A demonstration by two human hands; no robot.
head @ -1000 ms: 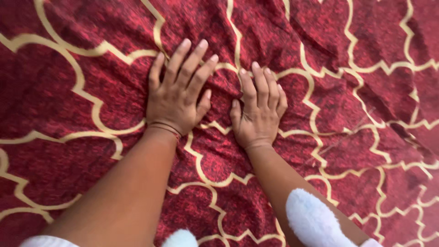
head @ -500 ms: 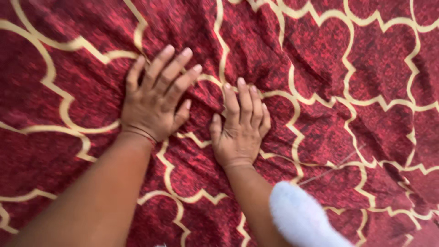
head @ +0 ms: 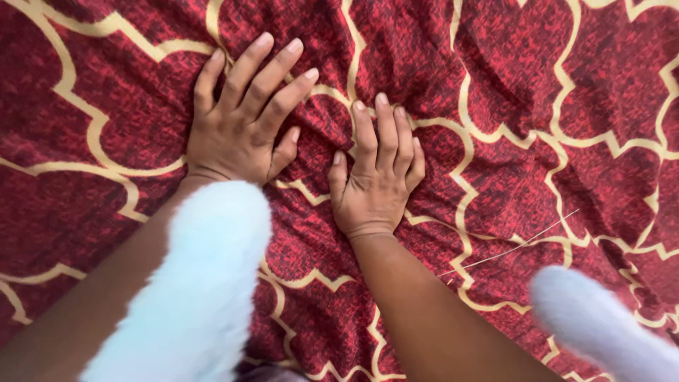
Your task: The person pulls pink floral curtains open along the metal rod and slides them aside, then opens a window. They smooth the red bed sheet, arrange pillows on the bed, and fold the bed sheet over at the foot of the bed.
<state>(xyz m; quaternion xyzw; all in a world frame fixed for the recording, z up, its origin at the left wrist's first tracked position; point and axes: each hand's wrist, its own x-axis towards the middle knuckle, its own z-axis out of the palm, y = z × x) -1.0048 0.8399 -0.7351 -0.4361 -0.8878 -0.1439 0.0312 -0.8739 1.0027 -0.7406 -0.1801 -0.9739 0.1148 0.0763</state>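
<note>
Both my hands lie flat, palms down, on a dark red cloth [head: 537, 106] patterned with gold curved outlines. My left hand [head: 244, 117] rests at the upper left with its fingers spread and pointing up and to the right. My right hand [head: 375, 177] presses down beside it, fingers close together and pointing straight up. The two thumbs are a short gap apart. Neither hand holds anything. The cloth wrinkles slightly between and around the hands.
A fluffy white strip [head: 198, 290] hangs blurred over my left forearm, close to the camera. A second white fluffy piece [head: 601, 325] shows at the lower right. A thin pale thread [head: 516, 247] lies on the cloth right of my right forearm.
The view has shifted and come closer. Both hands stay flat on the cloth. The white fluffy strips have swung into view over my left forearm and at the lower right.
</note>
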